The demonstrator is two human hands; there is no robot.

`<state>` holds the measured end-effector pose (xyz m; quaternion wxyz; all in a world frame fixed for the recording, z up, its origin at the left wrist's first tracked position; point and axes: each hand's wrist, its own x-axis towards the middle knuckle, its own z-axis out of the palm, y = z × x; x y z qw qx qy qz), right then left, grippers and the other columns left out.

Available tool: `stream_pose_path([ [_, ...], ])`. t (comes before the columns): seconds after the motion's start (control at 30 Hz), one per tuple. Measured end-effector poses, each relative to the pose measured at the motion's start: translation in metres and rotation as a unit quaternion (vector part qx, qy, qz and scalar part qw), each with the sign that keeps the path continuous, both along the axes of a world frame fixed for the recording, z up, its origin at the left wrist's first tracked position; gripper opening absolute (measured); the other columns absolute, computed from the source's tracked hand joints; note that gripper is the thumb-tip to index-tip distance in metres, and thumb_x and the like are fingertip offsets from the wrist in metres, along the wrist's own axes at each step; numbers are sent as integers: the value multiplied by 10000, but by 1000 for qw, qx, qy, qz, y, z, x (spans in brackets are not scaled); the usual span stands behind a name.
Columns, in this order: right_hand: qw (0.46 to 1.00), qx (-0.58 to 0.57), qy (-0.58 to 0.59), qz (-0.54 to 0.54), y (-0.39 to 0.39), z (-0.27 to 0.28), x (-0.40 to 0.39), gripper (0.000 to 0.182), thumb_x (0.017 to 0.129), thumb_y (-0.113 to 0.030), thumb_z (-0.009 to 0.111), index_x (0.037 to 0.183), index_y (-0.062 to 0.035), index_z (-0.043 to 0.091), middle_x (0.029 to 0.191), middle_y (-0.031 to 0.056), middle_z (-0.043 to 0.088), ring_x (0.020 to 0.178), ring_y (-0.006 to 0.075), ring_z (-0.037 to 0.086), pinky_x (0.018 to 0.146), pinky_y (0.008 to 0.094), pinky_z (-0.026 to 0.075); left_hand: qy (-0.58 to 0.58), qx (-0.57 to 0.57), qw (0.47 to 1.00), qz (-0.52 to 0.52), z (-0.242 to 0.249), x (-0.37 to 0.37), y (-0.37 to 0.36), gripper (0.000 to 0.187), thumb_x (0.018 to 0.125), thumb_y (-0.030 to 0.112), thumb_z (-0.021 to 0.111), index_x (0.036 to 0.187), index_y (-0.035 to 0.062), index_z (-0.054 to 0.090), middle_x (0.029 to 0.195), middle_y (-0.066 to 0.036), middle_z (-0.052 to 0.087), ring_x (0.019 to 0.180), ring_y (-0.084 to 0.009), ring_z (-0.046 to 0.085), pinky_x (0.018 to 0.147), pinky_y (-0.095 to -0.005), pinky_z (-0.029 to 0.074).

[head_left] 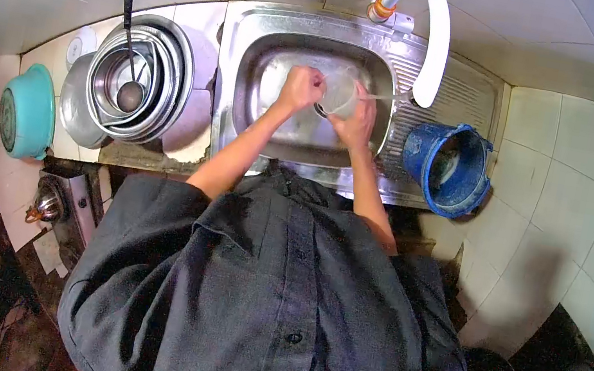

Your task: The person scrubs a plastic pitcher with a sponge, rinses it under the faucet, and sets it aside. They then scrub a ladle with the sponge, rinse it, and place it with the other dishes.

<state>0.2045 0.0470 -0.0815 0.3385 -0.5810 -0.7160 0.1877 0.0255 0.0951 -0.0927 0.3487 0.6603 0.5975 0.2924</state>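
Over the steel sink (pixel 267 129), a clear, whitish round container (pixel 339 95) is between my two hands. My right hand (pixel 354 120) is wrapped round its right and lower side. At its left edge is my left hand (pixel 302 89), fingers bent together; whether they pinch the rim or something small is too small to make out. From the white curved faucet (pixel 437 43), a thin stream of water runs sideways toward the container and my right hand. A dark edge shows under the container, partly hidden by my fingers.
Nested steel bowls and pots (pixel 164 83) with a ladle (pixel 130 94) stand left of the sink. Farther left is a turquoise basin (pixel 32 111). A blue bucket (pixel 413 149) stands on the ribbed drainboard (pixel 460 95) at the right. Tiled walls surround the counter.
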Motion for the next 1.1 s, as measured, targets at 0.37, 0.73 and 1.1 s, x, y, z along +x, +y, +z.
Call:
stream_pose_path([
  [0.37, 999, 3, 9, -38, 4, 12, 17, 981, 511, -128, 836, 1382, -94, 386, 1236, 211, 517, 1116, 417, 486, 975, 483, 407, -77, -60, 994, -55, 5, 16, 11, 312, 931, 207, 520, 762, -28, 639, 659, -194, 622, 574, -283, 623, 550, -371, 491],
  [0.73, 996, -57, -36, -59, -17, 7, 10, 898, 490, -165, 850, 1280, -82, 432, 1233, 189, 516, 1125, 403, 489, 974, 489, 408, -93, -49, 993, -56, -1, 5, 3, 174, 804, 129, 651, 874, -18, 711, 747, -144, 704, 644, -156, 664, 621, -309, 529],
  [1.1, 997, -22, -33, -66, -13, 13, 16, 888, 501, -150, 849, 1283, -74, 435, 1243, 184, 507, 1130, 396, 489, 975, 473, 412, -326, -278, 903, 39, -14, 8, 8, 198, 926, 193, 546, 948, 32, 659, 780, -66, 657, 665, -156, 626, 577, -316, 557],
])
